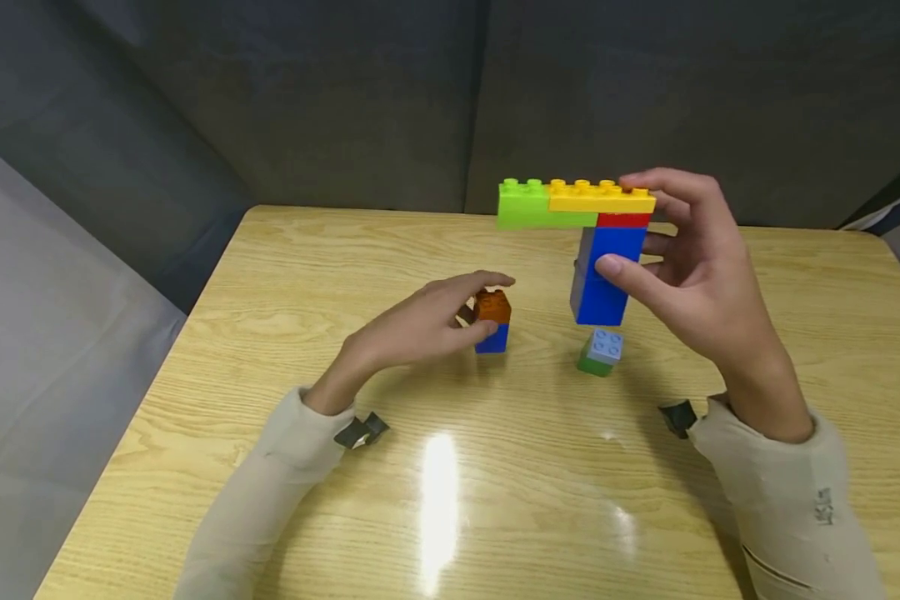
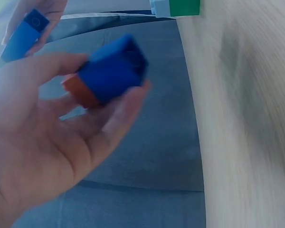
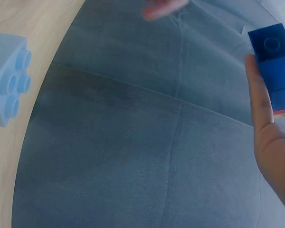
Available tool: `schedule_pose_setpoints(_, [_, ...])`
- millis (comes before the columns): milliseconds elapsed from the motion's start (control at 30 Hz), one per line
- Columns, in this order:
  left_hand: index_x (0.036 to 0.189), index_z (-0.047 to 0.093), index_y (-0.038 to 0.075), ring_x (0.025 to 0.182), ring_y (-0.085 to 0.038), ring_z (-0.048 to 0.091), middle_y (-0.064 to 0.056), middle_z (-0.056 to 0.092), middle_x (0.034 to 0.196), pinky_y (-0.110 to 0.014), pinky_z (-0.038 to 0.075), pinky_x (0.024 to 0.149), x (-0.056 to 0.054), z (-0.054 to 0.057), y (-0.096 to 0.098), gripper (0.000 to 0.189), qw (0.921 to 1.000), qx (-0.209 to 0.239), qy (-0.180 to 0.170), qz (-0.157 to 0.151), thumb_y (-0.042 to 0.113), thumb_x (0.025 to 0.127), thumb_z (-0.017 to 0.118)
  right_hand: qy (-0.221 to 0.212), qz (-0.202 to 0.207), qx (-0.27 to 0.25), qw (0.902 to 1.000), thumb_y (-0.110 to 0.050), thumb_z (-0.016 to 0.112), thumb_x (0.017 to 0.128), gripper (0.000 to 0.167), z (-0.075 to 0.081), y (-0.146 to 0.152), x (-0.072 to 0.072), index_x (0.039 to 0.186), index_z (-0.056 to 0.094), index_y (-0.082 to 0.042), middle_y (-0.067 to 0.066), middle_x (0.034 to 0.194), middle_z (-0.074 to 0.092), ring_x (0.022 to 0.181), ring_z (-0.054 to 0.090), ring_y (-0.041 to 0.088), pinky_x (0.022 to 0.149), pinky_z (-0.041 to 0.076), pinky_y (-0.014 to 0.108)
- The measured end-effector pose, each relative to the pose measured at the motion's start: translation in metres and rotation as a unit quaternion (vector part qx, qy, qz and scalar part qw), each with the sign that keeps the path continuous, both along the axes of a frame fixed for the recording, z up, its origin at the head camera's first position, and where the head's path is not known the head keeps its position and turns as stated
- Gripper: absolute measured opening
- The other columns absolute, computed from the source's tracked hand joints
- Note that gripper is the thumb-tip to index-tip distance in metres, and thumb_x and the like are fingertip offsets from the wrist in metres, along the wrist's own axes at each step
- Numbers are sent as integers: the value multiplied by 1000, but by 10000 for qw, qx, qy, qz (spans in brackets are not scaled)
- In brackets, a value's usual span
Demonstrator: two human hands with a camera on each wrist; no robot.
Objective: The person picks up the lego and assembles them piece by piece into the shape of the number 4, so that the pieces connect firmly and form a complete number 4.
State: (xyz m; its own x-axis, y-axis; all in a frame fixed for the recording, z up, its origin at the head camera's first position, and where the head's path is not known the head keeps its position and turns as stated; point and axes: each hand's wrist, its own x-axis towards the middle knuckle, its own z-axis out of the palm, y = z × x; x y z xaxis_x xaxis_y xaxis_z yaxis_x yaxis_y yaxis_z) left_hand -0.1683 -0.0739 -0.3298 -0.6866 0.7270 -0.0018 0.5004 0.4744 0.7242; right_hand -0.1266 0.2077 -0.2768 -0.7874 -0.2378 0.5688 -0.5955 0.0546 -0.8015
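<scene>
My left hand [image 1: 418, 329] pinches a small stack, an orange brick [image 1: 494, 306] over a blue brick [image 1: 492, 340]. In the left wrist view the hollow underside of that blue brick [image 2: 113, 71] shows, raised off the table. My right hand [image 1: 712, 267] grips a tall assembly by its blue bricks [image 1: 607, 287], thumb on the near face. On these sit a thin red brick [image 1: 622, 220], a lime green brick [image 1: 523, 203] jutting left, and a yellow brick [image 1: 598, 198]. The right fingertips behind the blue bricks are partly hidden.
A light blue brick [image 1: 607, 343] on a green brick [image 1: 595, 365] stands on the wooden table [image 1: 510, 450], below the tall assembly. Grey cloth [image 1: 360, 100] hangs behind the table's far edge, and paler cloth [image 1: 37, 350] lies to the left.
</scene>
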Motion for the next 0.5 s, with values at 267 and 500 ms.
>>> schedule_pose_setpoints(267, [151, 47, 14, 87, -17, 67, -4, 62, 129, -35, 59, 71, 0, 6, -1, 42, 9855, 1656, 78, 372, 21, 110, 54, -21, 38, -30, 10000, 6, 68, 93, 62, 0, 1, -1, 148, 40, -3, 17, 134, 52, 97, 63, 25, 72, 58, 17])
schedule_pose_setpoints(500, [149, 47, 6, 89, -25, 62, -8, 56, 133, -40, 60, 71, 1, 8, 0, 38, 9651, 2566, -216, 471, 14, 112, 46, -200, -204, 464, 9985, 6, 64, 93, 59, 2, -3, 2, 149, 48, -2, 19, 146, 46, 113, 54, 32, 87, 56, 19])
